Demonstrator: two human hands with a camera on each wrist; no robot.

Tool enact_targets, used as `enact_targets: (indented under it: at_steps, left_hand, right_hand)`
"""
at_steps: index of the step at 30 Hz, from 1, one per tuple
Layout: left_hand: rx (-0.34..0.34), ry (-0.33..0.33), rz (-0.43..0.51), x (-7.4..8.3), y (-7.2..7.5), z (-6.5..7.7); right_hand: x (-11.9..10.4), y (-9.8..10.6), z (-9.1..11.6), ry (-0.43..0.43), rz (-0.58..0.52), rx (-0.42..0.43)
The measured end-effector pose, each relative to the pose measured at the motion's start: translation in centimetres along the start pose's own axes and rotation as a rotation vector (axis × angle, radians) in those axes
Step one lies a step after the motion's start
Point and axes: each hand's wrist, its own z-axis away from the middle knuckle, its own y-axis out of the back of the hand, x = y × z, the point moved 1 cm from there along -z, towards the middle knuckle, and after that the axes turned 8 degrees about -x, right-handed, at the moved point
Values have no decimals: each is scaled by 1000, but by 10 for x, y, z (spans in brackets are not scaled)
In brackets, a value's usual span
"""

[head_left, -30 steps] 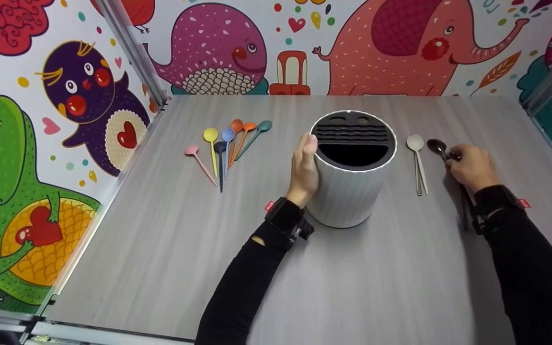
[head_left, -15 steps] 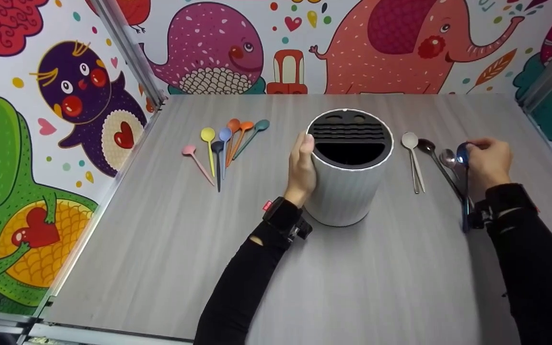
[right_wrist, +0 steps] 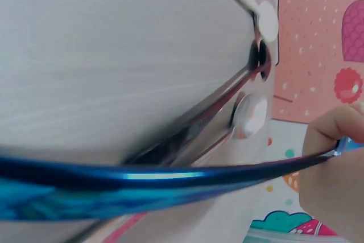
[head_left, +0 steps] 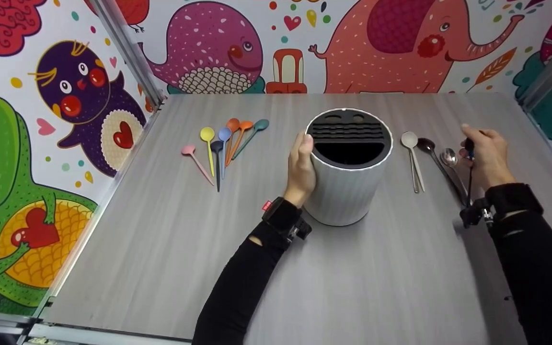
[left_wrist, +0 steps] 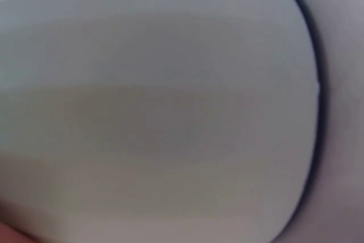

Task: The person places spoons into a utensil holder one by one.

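Grey desk (head_left: 170,268): left, seven coloured spoons (head_left: 224,133) fanned; near middle, upright pale container (head_left: 340,199) with black top (head_left: 348,132); right, white spoon (head_left: 409,139), dark brown spoon (head_left: 426,143), silver spoon (head_left: 448,157)

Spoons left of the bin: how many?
7, left to right: pink, yellow, navy, light blue, dark orange, orange, teal. All fanned left of the bin; no hidden ones apparent.

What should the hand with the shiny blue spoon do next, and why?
Perhaps the right hand should swing the blue spoon toward the canister. The spoon is already in its fingers, the canister's top has a dark opening, and the left hand rests against its side.
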Motion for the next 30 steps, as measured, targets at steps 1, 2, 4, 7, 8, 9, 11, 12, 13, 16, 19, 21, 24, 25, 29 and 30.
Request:
enact_targets:
  at_steps: [1, 2, 4, 7, 8, 9, 11, 12, 13, 16, 19, 21, 24, 25, 29, 30]
  left_hand:
    - [-1, 2, -1, 0, 0, 0]
    - [-1, 5, -1, -1, 0, 0]
    - [3, 6, -8, -1, 0, 0]
    - [13, 0, -24, -9, 0, -3]
    - [18, 0, -29, -13, 0, -4]
    - [21, -1, -33, -18, 0, -6]
    - [27, 1, -37, -27, 0, -9]
    - [29, 2, -40, -33, 0, -12]
    - [34, 3, -44, -35, 0, -12]
    - [39, -6, -38, -38, 0, -14]
    - [40, -7, -29, -39, 0, -14]
    - [40, -3, -25, -38, -1, -14]
    - [39, -5, -25, -38, -1, -14]
    - [36, -9, -24, -39, 0, -14]
    - [26, -17, -22, -40, 0, -13]
    - [23, -14, -21, -39, 0, -13]
  right_hand:
    - [0, -3, 1, 15, 0, 2]
    - [-1, -6, 2, 29, -3, 0]
    - [-3, -12, 5, 48, 5, -1]
    - [-8, -22, 9, 62, 24, -4]
    - [-9, -25, 10, 63, 32, -9]
    - [-11, -28, 12, 65, 43, -16]
    - [-14, -34, 13, 71, 63, -39]
    - [-15, -37, 14, 78, 74, -56]
    - [-16, -40, 15, 90, 84, -71]
    - [-19, -50, 18, 150, 115, -119]
    - [-20, -58, 24, 243, 131, -170]
    - [-21, -63, 28, 294, 124, -207]
    - [-21, -66, 31, 358, 69, -275]
    - [-21, -66, 32, 374, 51, -293]
    - [-20, -62, 33, 435, -13, -344]
    - [-19, -61, 33, 445, -22, -354]
